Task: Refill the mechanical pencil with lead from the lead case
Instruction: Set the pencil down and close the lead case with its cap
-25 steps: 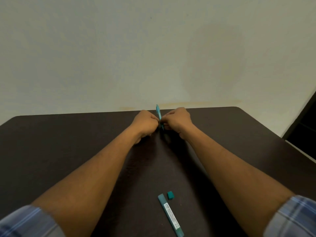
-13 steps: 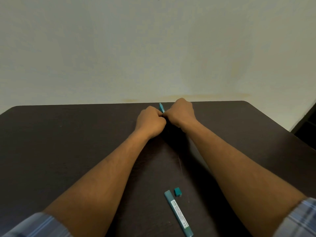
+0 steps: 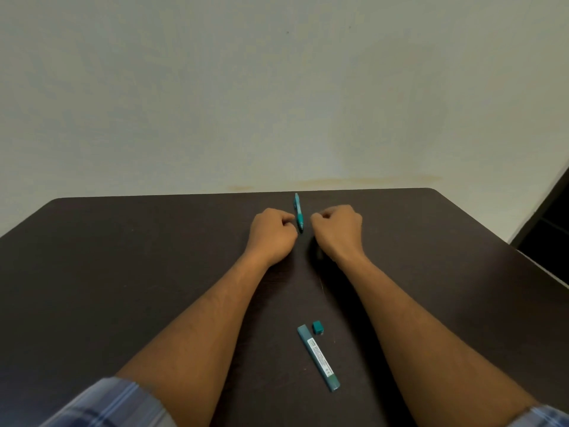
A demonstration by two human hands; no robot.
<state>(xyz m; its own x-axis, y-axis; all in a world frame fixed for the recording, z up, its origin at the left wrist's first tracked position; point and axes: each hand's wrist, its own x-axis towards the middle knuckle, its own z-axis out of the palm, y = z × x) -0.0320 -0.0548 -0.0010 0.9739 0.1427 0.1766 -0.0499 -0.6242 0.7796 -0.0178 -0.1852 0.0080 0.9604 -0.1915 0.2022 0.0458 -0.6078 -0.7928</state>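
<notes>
at twelve o'clock on the dark table (image 3: 123, 272), far out from me, the mechanical pencil (image 3: 298, 211) sits between my two hands, its length running roughly twelve to six with the darker end nearest me. my left hand (image 3: 272, 235) is at its nine o'clock with the fingers curled, and the fingertips meet the pencil's near end; i read that as a light pinch. my right hand (image 3: 337, 231) is at the pencil's three o'clock, just beside it but apart, with a strip of table showing between. its fingers are curled too, but i cannot tell whether they pinch something small. at six o'clock, between my forearms, the lead case (image 3: 318, 357) lies flat with its label up. its little cap (image 3: 317, 327) lies just beside the case's far end, at one o'clock from it

my judgement on handling: the pencil is light, stiff, smooth plastic, so it will roll or twist in a loose pinch. i would hold it by the section near the tip and leave the back end free for loading. the leads will be thin and brittle, so i would tip them from the case rather than squeeze them, then feed one in straight with no side load
</notes>
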